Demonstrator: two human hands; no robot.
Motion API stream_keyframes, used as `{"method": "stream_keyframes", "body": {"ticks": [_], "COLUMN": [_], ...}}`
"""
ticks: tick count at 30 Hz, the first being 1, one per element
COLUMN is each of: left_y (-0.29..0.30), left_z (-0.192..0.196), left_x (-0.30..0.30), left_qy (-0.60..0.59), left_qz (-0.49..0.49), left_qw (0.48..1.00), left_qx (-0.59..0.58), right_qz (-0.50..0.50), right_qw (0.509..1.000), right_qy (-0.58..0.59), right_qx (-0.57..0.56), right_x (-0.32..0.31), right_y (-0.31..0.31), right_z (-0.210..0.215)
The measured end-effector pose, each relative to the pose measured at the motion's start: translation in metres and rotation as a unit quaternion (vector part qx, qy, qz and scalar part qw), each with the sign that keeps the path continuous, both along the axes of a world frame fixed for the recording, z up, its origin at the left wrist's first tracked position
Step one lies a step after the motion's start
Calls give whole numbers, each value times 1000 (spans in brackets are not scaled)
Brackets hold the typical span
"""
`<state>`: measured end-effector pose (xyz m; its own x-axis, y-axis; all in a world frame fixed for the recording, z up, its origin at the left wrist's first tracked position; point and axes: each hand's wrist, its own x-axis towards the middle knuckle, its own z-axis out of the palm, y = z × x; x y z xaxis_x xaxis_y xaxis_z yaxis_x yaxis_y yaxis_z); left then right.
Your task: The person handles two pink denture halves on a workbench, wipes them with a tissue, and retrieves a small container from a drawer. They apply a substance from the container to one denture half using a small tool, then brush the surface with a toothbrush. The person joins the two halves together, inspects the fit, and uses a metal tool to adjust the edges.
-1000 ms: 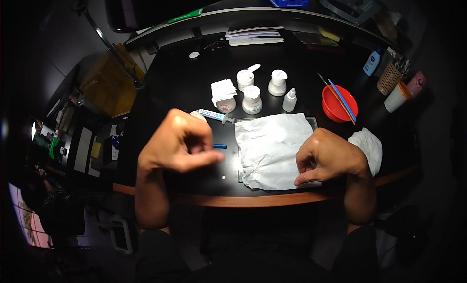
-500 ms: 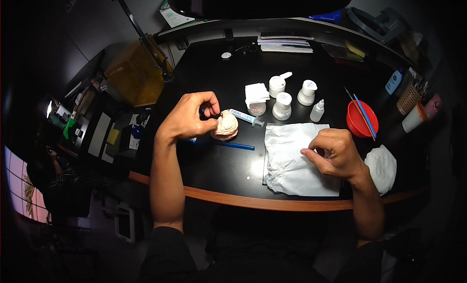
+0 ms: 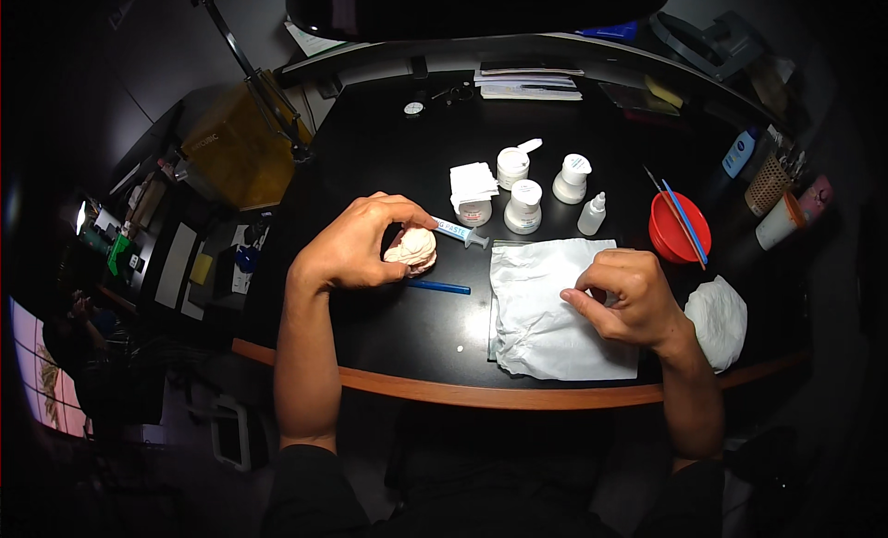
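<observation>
— What differs from half a second ago?

— Little. The left hand (image 3: 356, 244) still grips the pale dental cast (image 3: 413, 249), fingers curled over its top, holding it just above the black table (image 3: 388, 325). Earlier it sat a touch higher against the fingers; now it shows more below the thumb. A second ago that hand was a closed fist with no cast visible.

— And the right hand?

— The right hand (image 3: 627, 297) stays on the white cloth (image 3: 546, 307), right of the cast. Fingers are bent with thumb and forefinger pinched narrow; I cannot tell whether anything small is between them.

— What lies close to the cast?

— A syringe (image 3: 460, 231) touches or nearly touches its right side, pointing right. A blue stick (image 3: 438, 286) lies just below the cast, between it and the cloth. Beyond the syringe stand white jars (image 3: 524, 206) and a small dropper bottle (image 3: 592, 214). Well to the right is a red bowl (image 3: 678, 231) with brushes across it, and a crumpled white wad (image 3: 716, 316) beside the right wrist.

— Room to move?

— Bare table lies below the cast down to the wooden front edge (image 3: 462, 394), and also above the cast toward the back. Left of the cast, the table edge falls close behind the left wrist.
</observation>
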<state>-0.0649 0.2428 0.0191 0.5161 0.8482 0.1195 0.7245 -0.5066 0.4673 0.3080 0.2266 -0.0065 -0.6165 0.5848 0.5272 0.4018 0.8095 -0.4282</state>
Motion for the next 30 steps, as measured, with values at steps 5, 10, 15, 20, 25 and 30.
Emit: {"method": "stream_keyframes", "body": {"ticks": [5, 10, 15, 20, 25, 30], "left_y": [-2, -5, -6, -18, -25, -27], "left_z": [14, 16, 7, -14, -28, -31], "left_x": [-1, -6, 27, 70, 100, 105], "left_qy": [-42, -271, -485, -523, -546, -574], "left_qz": [33, -29, -155, -167, -168, -167], "left_qw": [997, 961, 833, 766, 730, 680], "left_qx": [-48, -52, -215, -334, -375, -425], "right_qz": [-4, -17, -3, 7, -7, 27], "right_qw": [1000, 1000, 999, 995, 988, 986], "right_qy": [-5, 6, 34, 95, 152, 164], "right_qx": [5, 19, 24, 33, 17, 31], "right_x": [-1, 1, 0, -3, -8, -11], "right_y": [4, 3, -1, 1, -2, -3], "right_z": [0, 3, 1, 1, 3, 3]}}
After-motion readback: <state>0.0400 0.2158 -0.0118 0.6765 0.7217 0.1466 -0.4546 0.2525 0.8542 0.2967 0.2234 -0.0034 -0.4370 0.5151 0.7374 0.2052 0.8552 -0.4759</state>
